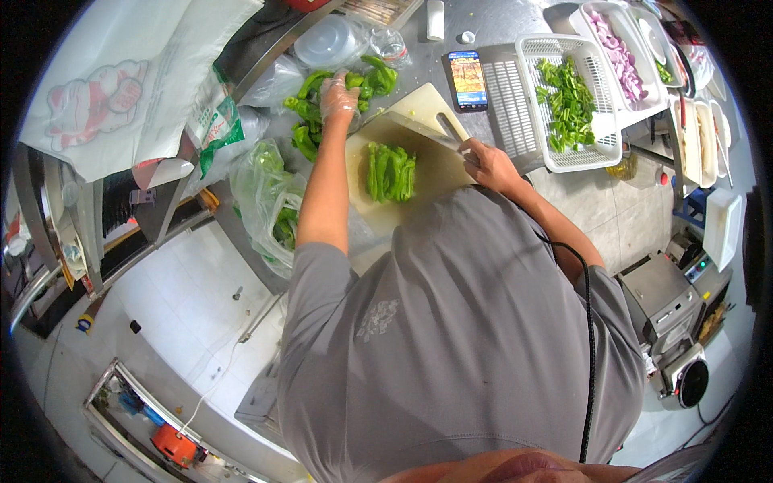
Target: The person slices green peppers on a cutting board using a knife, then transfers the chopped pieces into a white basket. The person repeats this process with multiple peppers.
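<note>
My left hand, in a clear plastic glove, reaches among loose green peppers beyond the cutting board's left edge. Its fingertips touch the peppers, but whether they grip one is hidden. In my right hand is the handle of a kitchen knife; its broad blade slants over the pale cutting board. A bundle of green pepper strips lies side by side on the board, nearer my body than the blade. Left of my forearm, a clear plastic bag holds more green peppers.
A lit smartphone lies right of the board, beside a white slotted basket of cut greens. Farther right is a container of cut purple onion. Beyond the peppers sit plastic lids. A black cable hangs along my shirt.
</note>
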Demonstrator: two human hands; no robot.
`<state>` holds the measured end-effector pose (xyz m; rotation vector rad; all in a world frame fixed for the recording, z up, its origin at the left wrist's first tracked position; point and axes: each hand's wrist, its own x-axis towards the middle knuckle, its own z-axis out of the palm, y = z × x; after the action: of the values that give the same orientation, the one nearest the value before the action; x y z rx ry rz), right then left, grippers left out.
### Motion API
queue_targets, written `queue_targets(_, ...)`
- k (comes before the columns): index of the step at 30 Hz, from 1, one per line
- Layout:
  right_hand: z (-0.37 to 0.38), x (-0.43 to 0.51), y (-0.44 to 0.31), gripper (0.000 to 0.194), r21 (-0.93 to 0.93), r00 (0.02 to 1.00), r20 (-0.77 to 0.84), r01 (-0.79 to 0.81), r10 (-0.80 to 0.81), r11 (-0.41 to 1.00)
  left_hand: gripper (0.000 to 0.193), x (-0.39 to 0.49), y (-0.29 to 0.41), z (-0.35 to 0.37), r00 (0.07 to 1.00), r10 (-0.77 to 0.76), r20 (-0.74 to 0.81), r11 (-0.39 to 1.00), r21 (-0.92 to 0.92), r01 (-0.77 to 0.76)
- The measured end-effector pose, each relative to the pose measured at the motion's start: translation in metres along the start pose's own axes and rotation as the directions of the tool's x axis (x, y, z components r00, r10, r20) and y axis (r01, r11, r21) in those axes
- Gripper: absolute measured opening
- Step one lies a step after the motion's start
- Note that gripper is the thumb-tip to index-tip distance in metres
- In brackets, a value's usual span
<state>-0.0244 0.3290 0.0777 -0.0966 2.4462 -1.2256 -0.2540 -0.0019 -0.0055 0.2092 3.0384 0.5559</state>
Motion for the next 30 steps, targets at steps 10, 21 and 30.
queue_targets(10,0.001,0.001,0.002,0.031,0.002,0.999,0.035,-0.004,0.004,1.0,0.062,0.009,0.009,-0.003,0.975,-0.049,0.217,0.999,0.017,0.047)
queue_targets(21,-0.002,-0.001,-0.001,0.03,0.024,1.0,-0.013,0.011,-0.011,1.0,0.05,-0.024,0.028,-0.036,0.952,-0.298,-0.066,0.909,-0.323,0.263)
queue_targets(30,-0.017,-0.028,0.004,0.029,0.142,0.99,-0.005,-0.141,0.143,0.98,0.049,-0.167,0.111,-0.008,0.97,-0.244,0.023,0.708,-0.679,0.194)
